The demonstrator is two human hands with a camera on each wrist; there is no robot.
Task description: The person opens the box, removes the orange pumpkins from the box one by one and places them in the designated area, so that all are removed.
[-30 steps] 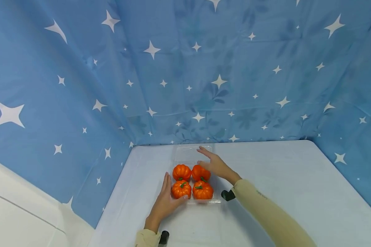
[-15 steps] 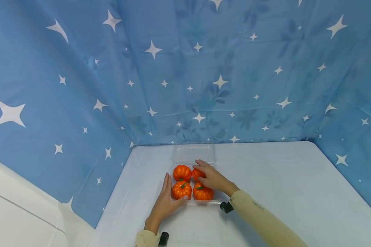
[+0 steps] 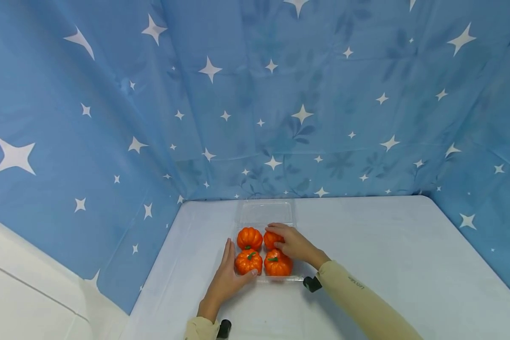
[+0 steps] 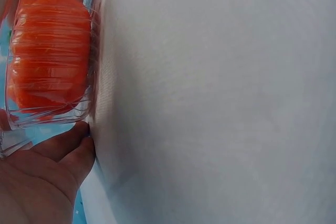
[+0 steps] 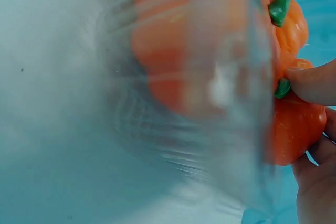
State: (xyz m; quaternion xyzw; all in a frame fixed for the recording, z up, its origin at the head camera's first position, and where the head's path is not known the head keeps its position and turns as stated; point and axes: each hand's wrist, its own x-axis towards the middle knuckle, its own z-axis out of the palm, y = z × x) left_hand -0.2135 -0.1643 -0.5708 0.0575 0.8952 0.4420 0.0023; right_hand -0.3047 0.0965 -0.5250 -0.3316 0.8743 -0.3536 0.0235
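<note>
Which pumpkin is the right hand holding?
The back right pumpkin. It's the only one with the thumb and fingers of the right hand curled round it.

The bench [image 3: 391,250] in front of me is white, with rounded far corners; my left wrist's view shows a fine texture on it. Directly on it, left of its middle, sits a clear plastic container [image 3: 276,278] with ribbed walls. The clear lid [image 3: 265,212] is open beyond, close to the far edge. A soft shadow [image 3: 332,307] falls near my right sleeve [image 3: 361,297].
</note>
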